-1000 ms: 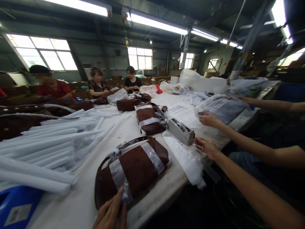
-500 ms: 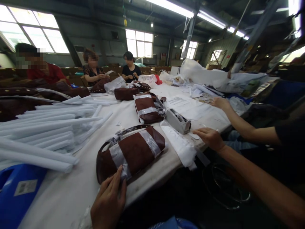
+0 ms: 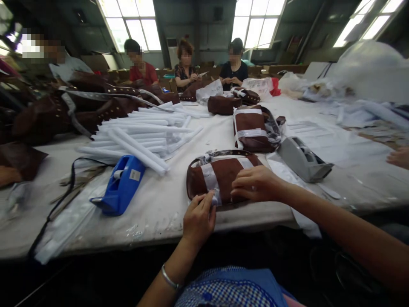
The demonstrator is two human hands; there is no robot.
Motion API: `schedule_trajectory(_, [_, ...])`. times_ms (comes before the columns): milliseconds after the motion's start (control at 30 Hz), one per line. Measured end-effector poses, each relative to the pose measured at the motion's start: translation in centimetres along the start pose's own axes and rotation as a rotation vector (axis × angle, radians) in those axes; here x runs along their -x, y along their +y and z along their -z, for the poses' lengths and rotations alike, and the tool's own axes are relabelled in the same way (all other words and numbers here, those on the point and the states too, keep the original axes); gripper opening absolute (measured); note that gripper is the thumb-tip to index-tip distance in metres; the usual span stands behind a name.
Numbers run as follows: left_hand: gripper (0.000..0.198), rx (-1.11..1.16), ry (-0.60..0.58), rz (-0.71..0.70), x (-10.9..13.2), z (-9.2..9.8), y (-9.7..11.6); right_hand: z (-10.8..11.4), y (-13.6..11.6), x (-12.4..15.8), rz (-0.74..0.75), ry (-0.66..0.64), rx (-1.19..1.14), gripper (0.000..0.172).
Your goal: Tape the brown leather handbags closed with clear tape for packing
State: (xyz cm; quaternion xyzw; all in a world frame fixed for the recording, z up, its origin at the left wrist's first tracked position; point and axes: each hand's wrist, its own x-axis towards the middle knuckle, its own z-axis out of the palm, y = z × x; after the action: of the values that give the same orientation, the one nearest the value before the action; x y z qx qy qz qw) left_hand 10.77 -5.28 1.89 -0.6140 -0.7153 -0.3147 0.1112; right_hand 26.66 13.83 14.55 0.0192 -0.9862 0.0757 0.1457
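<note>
A brown handbag (image 3: 229, 178) with silvery-white wrapping bands lies on the white-covered table in front of me. Its dark studded strap, partly in clear film, curves along the far side. My left hand (image 3: 198, 218), a silver bangle on its wrist, presses its closed fingers on the lower end of the left band at the near edge. My right hand (image 3: 259, 184) is closed over the right part of the bag, covering some of the other band. Anything between its fingertips is too small to make out. A grey tape dispenser (image 3: 302, 160) stands right of the bag.
A blue tape dispenser (image 3: 123, 183) and a heap of white rolls (image 3: 137, 132) are to the left. Another wrapped handbag (image 3: 252, 128) sits behind mine. Brown bags pile up far left. Co-workers sit across the table; another person's hand (image 3: 398, 157) shows at the right edge.
My right hand has moved left from beside the grey tape dispenser onto the bag. My left hand stays at the band. The view has turned left, showing the whole blue tape dispenser.
</note>
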Motion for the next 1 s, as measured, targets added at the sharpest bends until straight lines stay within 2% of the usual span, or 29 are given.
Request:
schedule_trajectory(133, [0.053, 0.039, -0.006, 0.026, 0.3, -0.1, 0.1, -2.2, 1.2, -6.8, -0.007, -0.249, 0.121, 0.025])
schedule_trajectory(267, [0.054, 0.078, -0.02, 0.032, 0.4, -0.3, 0.1, -3.3, 1.5, -11.5, -0.024, -0.523, 0.323, 0.026])
schedule_trajectory(367, [0.056, 0.099, -0.026, 0.047, 0.5, -0.5, 0.0, -3.7, 2.5, -13.7, -0.009, -0.585, 0.413, 0.039])
schedule_trajectory(433, [0.058, 0.102, -0.021, 0.047, 0.5, -0.6, 0.0, -3.6, 4.5, -14.6, -0.046, -0.578, 0.43, 0.049])
schedule_trajectory(500, [0.058, 0.1, -0.019, 0.045, 0.5, -0.5, 0.0, -3.1, 7.4, -15.1, -0.181, -0.492, 0.382, 0.05])
schedule_trajectory(600, [0.06, 0.105, -0.05, 0.045, 0.6, -0.3, 0.3, -1.9, 11.6, -14.7, -0.425, -0.243, 0.288, 0.035])
schedule_trajectory(667, [0.061, 0.122, -0.07, 0.052, 0.5, 0.2, 0.5, -1.5, 12.7, -13.5, -0.497, -0.09, 0.261, 0.027])
schedule_trajectory(767, [0.055, 0.193, -0.076, 0.124, -0.2, 1.5, 0.6, -1.6, 10.9, -10.3, -0.483, 0.046, 0.201, 0.028])
schedule_trajectory(833, [0.042, 0.273, -0.096, 0.23, -1.2, 2.3, 0.1, -2.1, 8.4, -7.3, -0.428, 0.155, 0.074, 0.028])
schedule_trajectory(900, [0.031, 0.337, -0.078, 0.333, -2.6, 2.3, -1.0, -3.2, 6.6, -3.5, -0.42, 0.276, 0.003, 0.031])
schedule_trajectory(933, [0.029, 0.346, -0.027, 0.363, -3.5, 1.9, -1.7, -4.0, 6.4, -1.5, -0.461, 0.335, 0.017, 0.033])
schedule_trajectory(1000, [0.03, 0.312, 0.109, 0.306, -5.9, 0.4, -3.0, -5.9, 7.6, 2.2, -0.594, 0.443, 0.05, 0.039])
